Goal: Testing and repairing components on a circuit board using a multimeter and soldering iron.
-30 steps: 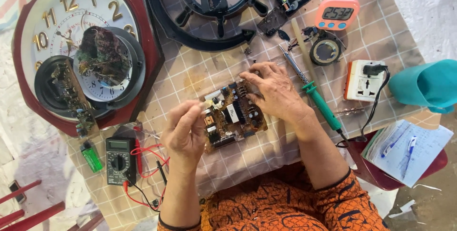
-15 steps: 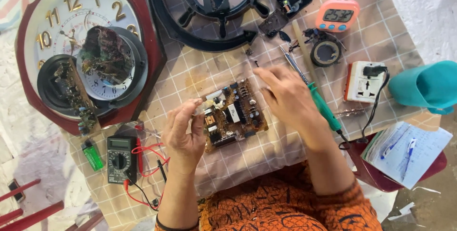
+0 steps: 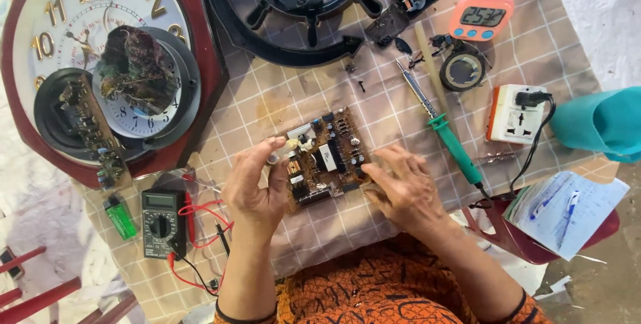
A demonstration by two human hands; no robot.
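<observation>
Circuit board [image 3: 325,160] lies flat; left hand [image 3: 256,189] pinches its left edge, right hand [image 3: 402,190] fingers spread at its right edge.

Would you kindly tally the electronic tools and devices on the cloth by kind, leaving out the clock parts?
Circuit board, between left hand and right hand: 1
Multimeter: 1
Soldering iron: 1
Timer: 1
Socket adapter: 1
Total: 5

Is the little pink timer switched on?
On. The pink timer at the top of the table shows dark digits on its grey screen. It lies face up, away from both hands.
</observation>
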